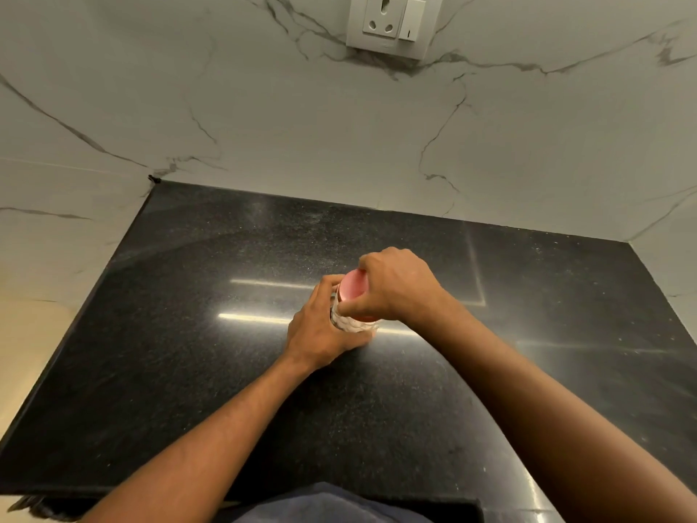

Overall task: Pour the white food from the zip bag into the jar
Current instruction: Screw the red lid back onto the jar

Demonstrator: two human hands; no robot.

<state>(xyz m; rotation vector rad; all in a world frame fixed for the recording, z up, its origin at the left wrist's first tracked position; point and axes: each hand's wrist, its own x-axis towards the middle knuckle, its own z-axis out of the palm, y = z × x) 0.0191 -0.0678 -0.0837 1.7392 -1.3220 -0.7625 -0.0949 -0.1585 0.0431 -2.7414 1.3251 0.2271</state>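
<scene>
A small jar [352, 323] with a patterned clear body stands upright on the black counter [188, 334], near its middle. A pink lid [352, 286] sits on top of the jar. My left hand [320, 330] wraps around the jar's body from the left. My right hand [396, 285] comes over from the right, and its fingers and thumb grip the pink lid. Most of the jar is hidden by both hands. No zip bag shows in this view.
The black speckled counter runs to a white marble wall behind and on both sides. A white socket and switch plate [392, 24] is on the wall above. The counter's front edge [151, 492] is close to my body.
</scene>
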